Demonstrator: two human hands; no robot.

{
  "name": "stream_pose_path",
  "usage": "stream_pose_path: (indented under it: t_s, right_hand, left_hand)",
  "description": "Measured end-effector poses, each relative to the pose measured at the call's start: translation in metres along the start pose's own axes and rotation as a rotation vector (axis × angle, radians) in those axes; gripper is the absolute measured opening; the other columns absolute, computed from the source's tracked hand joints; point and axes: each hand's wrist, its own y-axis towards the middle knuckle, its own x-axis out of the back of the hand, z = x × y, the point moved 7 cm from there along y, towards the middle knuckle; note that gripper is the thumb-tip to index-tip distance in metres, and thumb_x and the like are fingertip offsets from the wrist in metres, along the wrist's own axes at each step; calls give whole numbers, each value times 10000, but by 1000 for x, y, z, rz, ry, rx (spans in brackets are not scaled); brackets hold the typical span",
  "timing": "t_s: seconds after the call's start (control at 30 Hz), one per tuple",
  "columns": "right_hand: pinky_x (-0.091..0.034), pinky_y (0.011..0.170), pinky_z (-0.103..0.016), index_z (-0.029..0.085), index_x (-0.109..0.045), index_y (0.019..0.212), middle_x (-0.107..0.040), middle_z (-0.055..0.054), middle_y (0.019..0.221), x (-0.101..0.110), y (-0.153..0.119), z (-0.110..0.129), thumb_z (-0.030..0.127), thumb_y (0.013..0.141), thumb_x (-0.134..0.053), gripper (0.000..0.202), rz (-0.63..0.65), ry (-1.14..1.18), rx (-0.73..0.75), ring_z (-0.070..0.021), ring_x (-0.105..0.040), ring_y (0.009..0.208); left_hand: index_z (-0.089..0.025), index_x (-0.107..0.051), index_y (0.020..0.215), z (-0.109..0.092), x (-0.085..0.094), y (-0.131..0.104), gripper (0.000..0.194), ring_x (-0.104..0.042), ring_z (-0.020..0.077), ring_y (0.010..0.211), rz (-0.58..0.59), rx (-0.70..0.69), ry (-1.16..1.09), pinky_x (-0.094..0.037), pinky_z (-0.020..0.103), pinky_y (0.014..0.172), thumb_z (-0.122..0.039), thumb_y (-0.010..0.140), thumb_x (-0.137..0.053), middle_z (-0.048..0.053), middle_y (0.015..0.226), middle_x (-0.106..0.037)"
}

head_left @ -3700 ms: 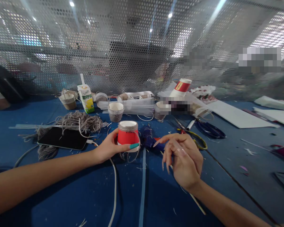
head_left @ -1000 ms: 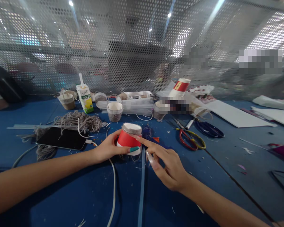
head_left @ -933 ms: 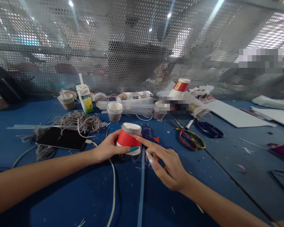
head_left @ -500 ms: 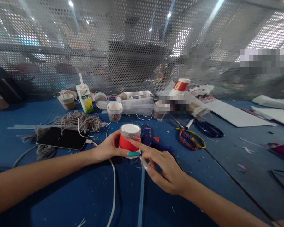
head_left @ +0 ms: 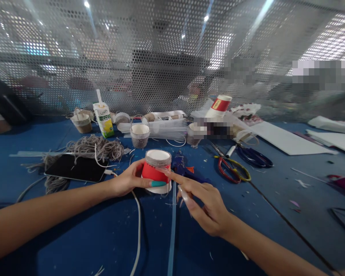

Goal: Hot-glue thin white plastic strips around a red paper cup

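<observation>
My left hand (head_left: 133,178) is wrapped round a red and white paper cup (head_left: 153,173) just above the table, its thumb across the front. The cup appears upside down, with its narrower white end up. Grey yarn (head_left: 158,161) circles the cup near that top end. On the cup's right side, just under the yarn, the index fingertip of my right hand (head_left: 202,201) rests against the wall. The other right fingers are loosely bent, with the thumb apart and nothing seen between them. Behind the cup lies a dark blue glue gun (head_left: 186,168), partly hidden.
To the left are a phone (head_left: 76,168), a heap of grey yarn (head_left: 96,148) and a drink carton (head_left: 104,120). Small yarn-wrapped cups (head_left: 140,140) and clear sticks (head_left: 168,129) stand or lie behind. Scissors (head_left: 229,170) and white board (head_left: 290,138) lie right. A white cable (head_left: 139,234) crosses the front.
The cup has tilted slightly, and my left thumb has slid left on it. My right hand has shifted a little right, its index finger still at the cup's side.
</observation>
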Motion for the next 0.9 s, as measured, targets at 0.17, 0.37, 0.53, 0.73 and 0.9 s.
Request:
stream_pose_path:
  t_s: [0.17,0.37,0.53,0.73,0.9]
  right_hand:
    - [-457,457,-224,196,-501,1199,-712,-68,1000,2,-2,-2,173,915,-361,318,-26,15,-6,-72,-496,470]
    - [-424,435,-249,214,-510,916,-651,-118,1211,-3,-1,1,209,926,-361,149,33,26,-1,-58,-444,430]
    - [-463,468,-242,211,-556,1043,-710,-93,1069,0,3,4,189,925,-364,227,8,82,0,-83,-533,481]
    - [-475,456,-219,203,-488,1339,-689,-2,757,4,1,-1,190,924,-358,435,-55,114,-32,-76,-520,429]
    - [-463,425,-211,201,-561,1286,-604,21,612,13,-7,-10,244,962,-334,399,-186,97,-120,-71,-506,377]
  left_hand:
    - [-154,-629,1096,-1,0,0,517,-657,233,937,27,-7,-43,-471,370,889,-186,606,-791,93,1025,-708]
    - [-152,-634,1039,0,-3,-1,513,-657,221,866,-11,61,36,-493,372,832,-226,570,-827,83,954,-705]
    - [-150,-656,978,-1,-5,-1,527,-642,189,803,-6,69,44,-507,333,764,-241,501,-861,63,898,-699]
    - [-152,-653,1008,-3,-4,-1,509,-640,185,814,5,68,18,-493,335,791,-240,542,-839,61,898,-698]
    - [-136,-636,1053,-1,-1,-1,551,-649,215,847,13,87,0,-487,364,816,-247,550,-829,94,938,-701]
